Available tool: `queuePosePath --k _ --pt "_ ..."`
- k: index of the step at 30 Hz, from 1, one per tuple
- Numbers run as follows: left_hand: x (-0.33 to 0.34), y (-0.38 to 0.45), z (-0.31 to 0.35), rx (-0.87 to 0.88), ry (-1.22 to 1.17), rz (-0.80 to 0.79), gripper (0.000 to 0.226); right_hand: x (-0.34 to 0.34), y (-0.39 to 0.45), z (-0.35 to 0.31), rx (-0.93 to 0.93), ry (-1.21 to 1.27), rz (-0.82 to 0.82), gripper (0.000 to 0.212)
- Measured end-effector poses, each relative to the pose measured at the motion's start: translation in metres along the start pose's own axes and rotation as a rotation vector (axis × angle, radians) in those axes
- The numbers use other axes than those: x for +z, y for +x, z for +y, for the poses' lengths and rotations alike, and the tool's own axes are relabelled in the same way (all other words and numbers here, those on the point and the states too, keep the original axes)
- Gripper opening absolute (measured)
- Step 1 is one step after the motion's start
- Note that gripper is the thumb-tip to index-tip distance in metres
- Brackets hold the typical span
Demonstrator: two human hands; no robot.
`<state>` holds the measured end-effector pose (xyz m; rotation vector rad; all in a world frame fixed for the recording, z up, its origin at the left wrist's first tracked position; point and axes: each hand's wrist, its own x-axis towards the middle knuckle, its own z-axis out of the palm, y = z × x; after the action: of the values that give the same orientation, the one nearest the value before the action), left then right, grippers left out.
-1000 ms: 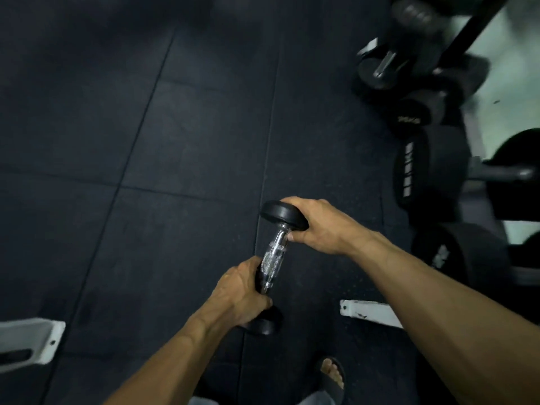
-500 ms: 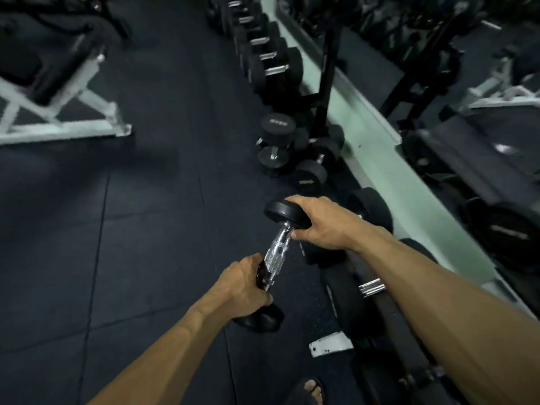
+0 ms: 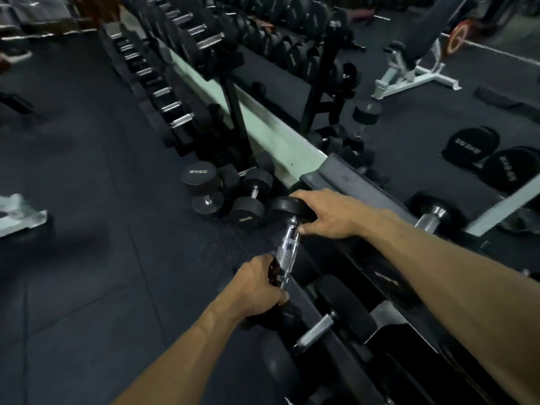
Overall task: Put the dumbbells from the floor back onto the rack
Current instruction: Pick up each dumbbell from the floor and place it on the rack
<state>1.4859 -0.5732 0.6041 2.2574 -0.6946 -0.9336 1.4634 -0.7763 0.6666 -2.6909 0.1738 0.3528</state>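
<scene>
I carry a small black dumbbell (image 3: 287,244) with a chrome handle, held in the air beside the rack's near end. My left hand (image 3: 258,283) grips the lower part of the handle. My right hand (image 3: 330,213) holds the upper black head, fingers curled over it. The dark rack (image 3: 347,176) runs from lower right up to the far left along a mirrored wall. Several black dumbbells (image 3: 226,191) lie on the floor at the foot of the rack, just beyond the one I hold.
More dumbbells (image 3: 327,325) sit on the rack's lower tier under my arms. A row of racked dumbbells (image 3: 175,106) stretches away at upper left. A white bench foot (image 3: 20,214) stands at the left edge. The mirror reflects a bench (image 3: 415,71) and weights.
My view has lifted from the floor to the rack and mirror. The dumbbell stays in both hands in the same grip, now closer to the rack.
</scene>
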Motion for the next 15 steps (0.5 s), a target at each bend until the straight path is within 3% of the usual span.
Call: queuePosePath --k 15 --pt "-0.018 0.152 0.102 0.255 0.195 -0.046 0.028 -0.088 0.034 0.116 0.194 -0.028 0.185 0.048"
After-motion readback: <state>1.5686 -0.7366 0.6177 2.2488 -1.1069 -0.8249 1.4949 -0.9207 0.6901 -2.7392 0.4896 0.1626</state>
